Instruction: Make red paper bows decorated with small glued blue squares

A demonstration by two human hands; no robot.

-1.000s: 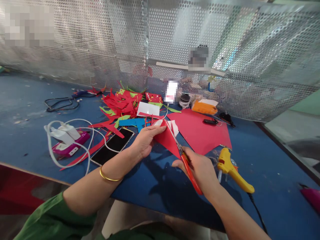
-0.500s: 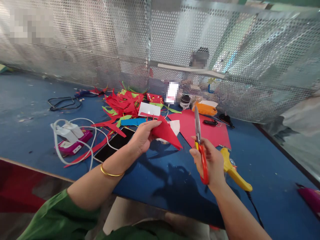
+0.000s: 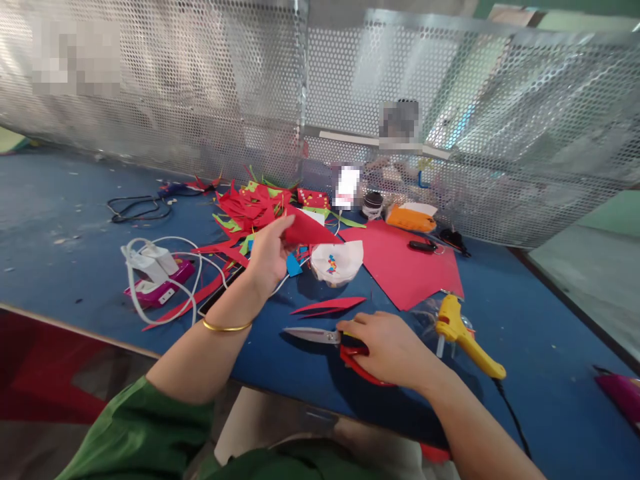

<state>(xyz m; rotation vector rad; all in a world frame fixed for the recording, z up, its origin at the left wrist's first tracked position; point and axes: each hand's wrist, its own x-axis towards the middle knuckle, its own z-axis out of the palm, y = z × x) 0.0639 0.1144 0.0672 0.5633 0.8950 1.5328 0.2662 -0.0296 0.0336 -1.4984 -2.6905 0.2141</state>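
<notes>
Red paper (image 3: 311, 228), cut to a point, is pinched in my left hand (image 3: 270, 257), raised above the table near the scrap pile. My right hand (image 3: 385, 343) is low over the table with its fingers round the red and yellow handles of the scissors (image 3: 313, 335). Their blades are together and point left. Just beyond the blades lies a thin red paper offcut (image 3: 330, 305). A white round item with a small coloured print (image 3: 337, 263) sits between my hands, farther back. To the right of my right hand rests a yellow glue gun (image 3: 457, 330).
Red and green paper scraps (image 3: 255, 207) are heaped at the back. A large red sheet (image 3: 400, 260) lies right of centre. On the left is a purple power strip (image 3: 167, 290) with white chargers and cables. A perforated metal screen (image 3: 200, 87) borders the table; a person is behind it.
My right hand has lowered the scissors from upright to nearly flat and moved left. My left hand has moved left and up with the red paper. A red offcut now lies on the table.
</notes>
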